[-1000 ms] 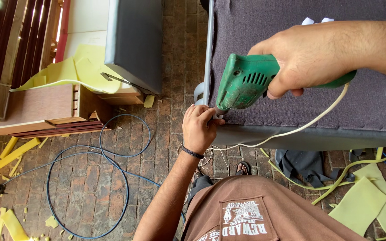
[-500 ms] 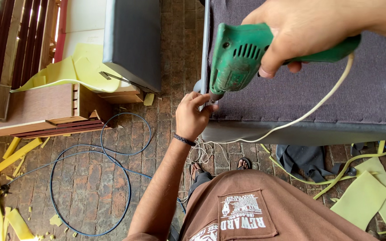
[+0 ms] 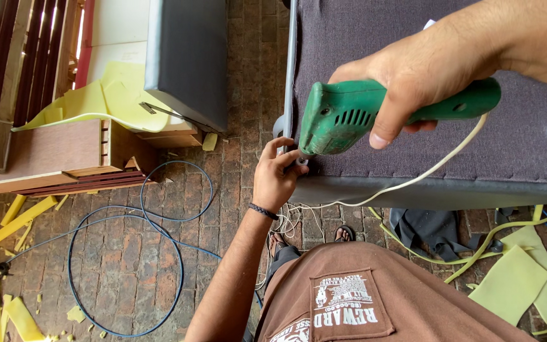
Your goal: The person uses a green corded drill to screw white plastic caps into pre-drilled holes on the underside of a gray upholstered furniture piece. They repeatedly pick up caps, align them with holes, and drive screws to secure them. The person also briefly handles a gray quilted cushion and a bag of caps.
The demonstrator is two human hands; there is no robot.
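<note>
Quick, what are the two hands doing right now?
Left hand: fingers pinched at the drill's tip, on the cushion corner.
Right hand: closed around the green drill.

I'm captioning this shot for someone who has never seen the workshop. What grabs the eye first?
The green power drill gripped in the right hand, nose down at the corner of the purple upholstered panel. The left hand steadies that corner beneath the tip. Lower left, a blue cable loops over the brick floor.

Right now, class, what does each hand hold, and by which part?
The right hand grips the green power drill around its handle. The left hand pinches at the drill's tip by the corner of the purple cushion; what it holds cannot be told.
</note>
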